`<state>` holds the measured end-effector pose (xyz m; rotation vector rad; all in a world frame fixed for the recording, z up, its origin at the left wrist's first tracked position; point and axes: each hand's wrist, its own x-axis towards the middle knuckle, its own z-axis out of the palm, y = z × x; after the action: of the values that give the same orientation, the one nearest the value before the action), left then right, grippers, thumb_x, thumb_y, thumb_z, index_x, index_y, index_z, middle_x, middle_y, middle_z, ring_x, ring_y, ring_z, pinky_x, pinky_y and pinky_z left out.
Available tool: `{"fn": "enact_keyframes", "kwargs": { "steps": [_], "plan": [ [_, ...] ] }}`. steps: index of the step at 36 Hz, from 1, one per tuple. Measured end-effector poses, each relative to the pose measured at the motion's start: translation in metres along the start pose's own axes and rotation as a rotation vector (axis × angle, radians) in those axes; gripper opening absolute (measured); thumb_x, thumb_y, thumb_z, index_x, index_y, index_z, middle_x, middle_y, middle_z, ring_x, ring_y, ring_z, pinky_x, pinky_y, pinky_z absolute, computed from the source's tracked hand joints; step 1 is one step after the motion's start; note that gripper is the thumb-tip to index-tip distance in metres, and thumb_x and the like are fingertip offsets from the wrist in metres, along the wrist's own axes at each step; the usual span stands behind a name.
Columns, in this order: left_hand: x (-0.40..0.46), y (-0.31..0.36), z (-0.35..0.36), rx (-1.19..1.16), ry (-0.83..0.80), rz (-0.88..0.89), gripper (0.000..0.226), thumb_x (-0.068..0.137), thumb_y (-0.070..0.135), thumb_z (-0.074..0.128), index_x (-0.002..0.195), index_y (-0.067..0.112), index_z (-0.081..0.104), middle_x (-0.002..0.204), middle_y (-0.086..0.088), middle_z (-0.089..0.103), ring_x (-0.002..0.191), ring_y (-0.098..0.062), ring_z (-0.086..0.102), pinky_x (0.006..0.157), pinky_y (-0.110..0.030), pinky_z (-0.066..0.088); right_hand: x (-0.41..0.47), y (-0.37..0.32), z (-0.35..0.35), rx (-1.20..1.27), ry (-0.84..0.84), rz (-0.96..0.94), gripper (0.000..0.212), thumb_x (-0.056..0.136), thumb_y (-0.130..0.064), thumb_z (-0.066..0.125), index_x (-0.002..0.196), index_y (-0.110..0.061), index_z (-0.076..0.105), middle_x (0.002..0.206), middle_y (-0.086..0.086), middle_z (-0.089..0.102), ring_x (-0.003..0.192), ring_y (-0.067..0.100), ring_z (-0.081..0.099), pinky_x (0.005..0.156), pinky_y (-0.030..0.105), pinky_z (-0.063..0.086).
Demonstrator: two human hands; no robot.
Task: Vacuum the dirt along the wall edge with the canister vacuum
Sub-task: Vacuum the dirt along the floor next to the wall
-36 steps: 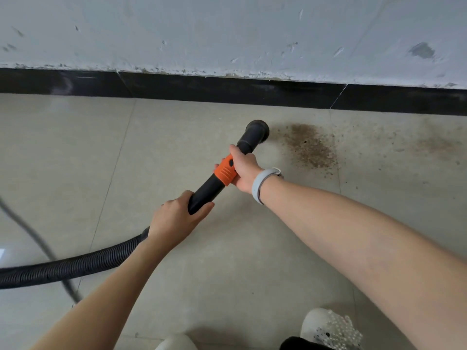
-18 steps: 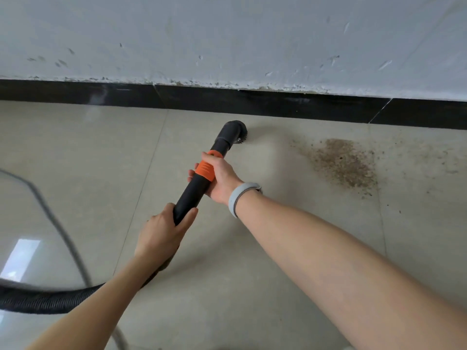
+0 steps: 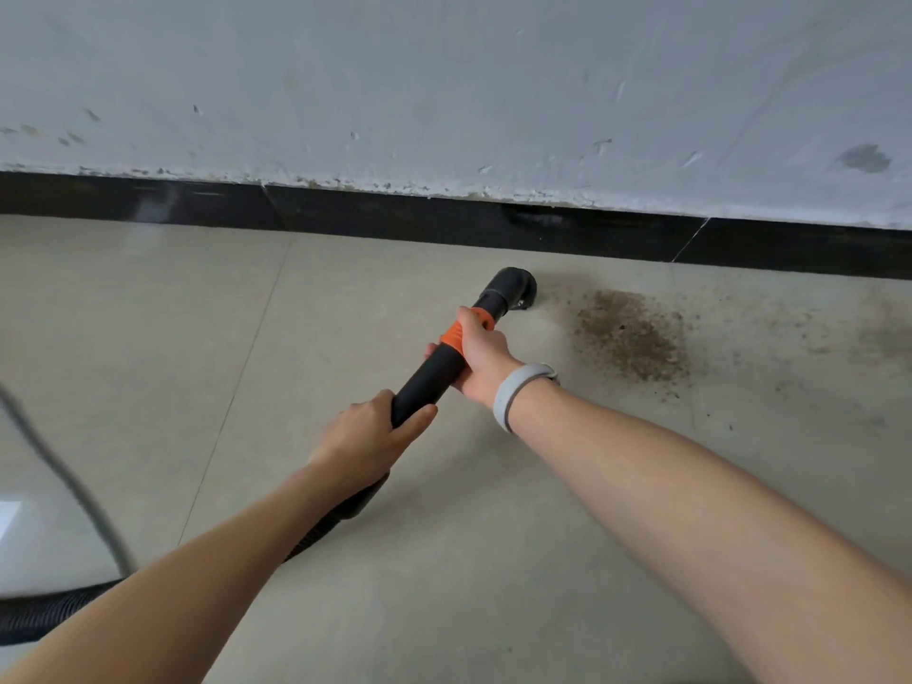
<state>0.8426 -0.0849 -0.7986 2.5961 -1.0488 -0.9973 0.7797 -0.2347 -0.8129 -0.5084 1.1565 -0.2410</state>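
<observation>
Both hands, left hand (image 3: pixel 365 439) and right hand (image 3: pixel 481 355), grasp the wand (image 3: pixel 429 375); its nozzle (image 3: pixel 513 287) has moved back beside the dirt patch (image 3: pixel 629 335), still uncleaned.

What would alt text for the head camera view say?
Two hands grip a black vacuum wand, its nozzle on the beige tile floor just left of a brown dirt patch near the black baseboard.

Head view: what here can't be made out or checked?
- Canister body: out of frame; the hose runs off the left edge.
- Nozzle mouth: faces the floor, so contact is unclear.
- Left hand fingers: wrapped under the wand.
- Grey cord: motion-blurred.
</observation>
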Motion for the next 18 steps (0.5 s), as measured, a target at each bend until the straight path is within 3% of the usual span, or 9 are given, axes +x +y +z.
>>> {"fn": "enact_keyframes", "kwargs": {
  "steps": [2,5,8,11,14,18],
  "plan": [
    [0.001,0.010,0.008,-0.070,-0.020,0.014,0.041,0.092,0.060,0.044,0.084,0.020,0.051,0.070,0.001,0.068,0.062,-0.015,0.067,0.064,-0.030,0.054,0.001,-0.006,-0.009,-0.032,0.030,-0.010,0.036,0.097,-0.035,0.053,0.118,-0.007,0.045,0.095,0.012,0.055,0.067,0.023,0.063,0.082,0.041,0.059],
    [-0.004,0.018,0.019,-0.234,-0.032,0.015,0.041,0.094,0.054,0.046,0.078,0.017,0.052,0.055,0.002,0.066,0.048,-0.007,0.063,0.048,-0.017,0.044,-0.005,-0.007,-0.015,-0.012,0.046,-0.002,0.043,0.095,-0.036,0.056,0.123,-0.007,0.045,0.102,0.013,0.056,0.068,0.023,0.062,0.082,0.039,0.059],
    [-0.012,0.019,0.025,-0.339,-0.034,0.010,0.043,0.097,0.048,0.046,0.076,0.011,0.053,0.051,0.001,0.065,0.047,-0.009,0.063,0.047,-0.014,0.042,-0.010,0.000,-0.015,0.040,0.021,0.007,0.050,0.092,-0.039,0.062,0.127,-0.007,0.046,0.104,0.012,0.057,0.073,0.023,0.062,0.083,0.038,0.058],
    [-0.016,0.021,0.021,-0.412,-0.022,0.015,0.045,0.098,0.043,0.046,0.073,0.006,0.052,0.050,-0.003,0.064,0.045,-0.010,0.061,0.045,-0.012,0.042,-0.016,0.006,-0.014,0.088,-0.073,0.028,0.037,0.089,-0.035,0.067,0.109,-0.007,0.053,0.089,0.008,0.061,0.074,0.023,0.064,0.090,0.041,0.055],
    [-0.016,0.022,0.015,-0.455,-0.016,0.017,0.046,0.099,0.041,0.046,0.073,0.004,0.054,0.052,-0.006,0.065,0.044,-0.013,0.062,0.046,-0.014,0.045,-0.023,0.012,-0.011,0.083,-0.160,0.056,0.026,0.091,-0.028,0.067,0.095,-0.007,0.053,0.082,0.008,0.059,0.067,0.023,0.065,0.082,0.042,0.057],
    [-0.016,0.023,0.019,-0.428,-0.011,0.033,0.049,0.098,0.043,0.048,0.072,0.003,0.058,0.056,-0.006,0.068,0.050,-0.013,0.065,0.050,-0.014,0.046,-0.025,0.013,-0.013,-0.007,-0.091,0.020,0.025,0.094,-0.029,0.060,0.092,-0.006,0.051,0.080,0.009,0.058,0.058,0.022,0.062,0.070,0.037,0.060]
  ]
}}
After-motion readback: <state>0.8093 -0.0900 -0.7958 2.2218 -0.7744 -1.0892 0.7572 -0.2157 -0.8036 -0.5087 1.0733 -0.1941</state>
